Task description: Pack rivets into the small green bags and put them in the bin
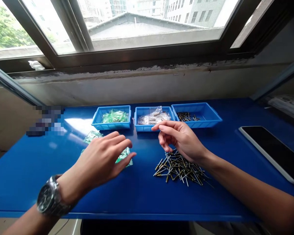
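Note:
My left hand (104,156), with a watch on its wrist, is over the green plastic packets (123,155) and partly hides them. Its thumb stands apart from the fingers, and nothing shows in its grasp. To the right, my right hand (177,137) hovers above the back of a loose pile of metal rivet-like pins (181,171). Its thumb and index finger reach forward with the other fingers curled, and I see nothing held there.
Along the back of the blue table (112,202) stand three blue bins: one with green packets (111,126), one with clear packets (154,128), one with dark pins (208,123). A phone (271,151) lies at the right.

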